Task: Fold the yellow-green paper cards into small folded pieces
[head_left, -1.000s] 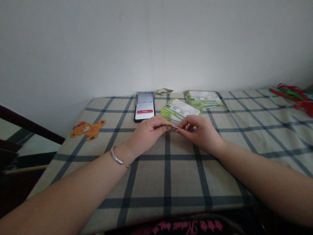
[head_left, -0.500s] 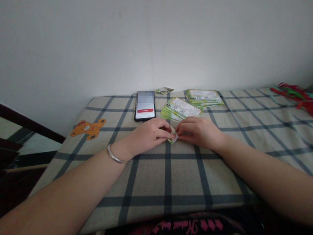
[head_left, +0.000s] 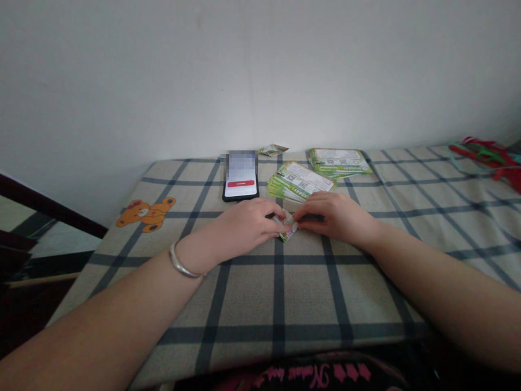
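The fingertips of both hands pinch a small folded green-and-white leaflet (head_left: 288, 229) from either side, fingers pressed close together, just above the checked bedcover (head_left: 309, 293). They hide its upper end, so the fold can't be made out. Its long axis tilts, with the free lower tip pointing toward the person. The left hand (head_left: 244, 222), wearing a silver bangle (head_left: 181, 262), and the right hand (head_left: 336, 219) nearly meet. Beyond them lie two stacks of leaflets (head_left: 301, 182) (head_left: 338, 162), another folded leaflet (head_left: 272, 150), and a phone (head_left: 240, 182), its upper screen blurred.
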A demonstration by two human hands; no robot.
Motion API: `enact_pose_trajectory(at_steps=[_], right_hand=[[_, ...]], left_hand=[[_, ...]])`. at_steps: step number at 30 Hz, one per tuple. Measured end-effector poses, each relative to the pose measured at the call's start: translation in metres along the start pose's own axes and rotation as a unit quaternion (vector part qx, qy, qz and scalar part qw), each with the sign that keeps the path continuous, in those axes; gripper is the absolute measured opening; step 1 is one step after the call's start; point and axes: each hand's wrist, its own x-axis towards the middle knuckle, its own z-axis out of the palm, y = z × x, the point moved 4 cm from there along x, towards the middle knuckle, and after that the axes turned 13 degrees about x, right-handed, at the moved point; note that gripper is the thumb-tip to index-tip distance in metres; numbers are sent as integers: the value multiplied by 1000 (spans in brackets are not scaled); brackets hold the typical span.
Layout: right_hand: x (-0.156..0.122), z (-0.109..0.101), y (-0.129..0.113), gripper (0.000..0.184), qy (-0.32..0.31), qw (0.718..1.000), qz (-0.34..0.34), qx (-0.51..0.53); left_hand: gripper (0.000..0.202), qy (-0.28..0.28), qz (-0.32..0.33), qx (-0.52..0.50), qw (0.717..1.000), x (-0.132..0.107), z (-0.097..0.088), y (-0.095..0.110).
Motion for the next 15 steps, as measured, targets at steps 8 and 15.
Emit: enact_pose_trajectory(at_steps=[8,15], right_hand=[[-3,-1,-12,19,-42,995,-73,-45],[-3,-1,-19,21,-45,989,-103,-100]], left_hand=[[26,-23,4,41,999,-1,-5,5],[27,-31,-3,58,998,-5,-5,3]])
